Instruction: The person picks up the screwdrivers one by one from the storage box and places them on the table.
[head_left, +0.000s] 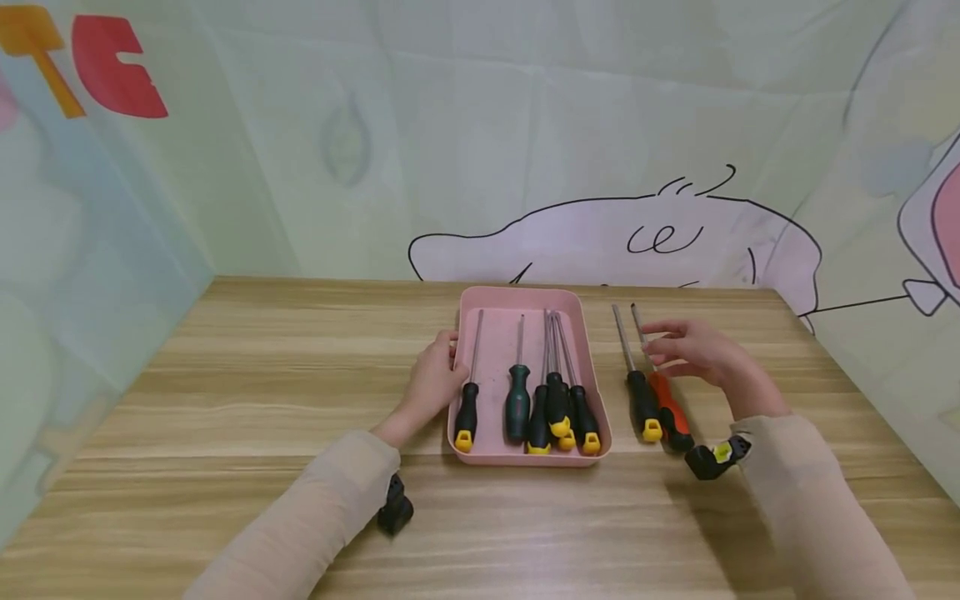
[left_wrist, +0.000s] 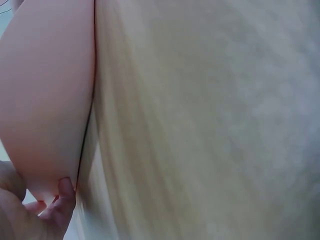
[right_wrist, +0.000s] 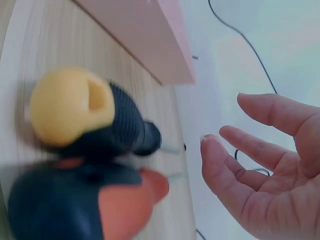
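Note:
My left hand pinches the left wall of a pink tray, its thumb over the rim. In the left wrist view, fingertips press on the tray's outer side. Inside the tray lie several screwdrivers: a black and yellow one at the left, a dark green one in the middle, and a bunch of black and yellow ones at the right. My right hand hovers, fingers loosely bent and holding nothing, by the shaft of an orange and black screwdriver. Beside that lies another black and yellow screwdriver.
The tray and the two loose screwdrivers rest on a wood-grain table. A printed cloth backdrop rises behind the table's far edge and along its sides. Small black wrist cameras sit at both sleeves.

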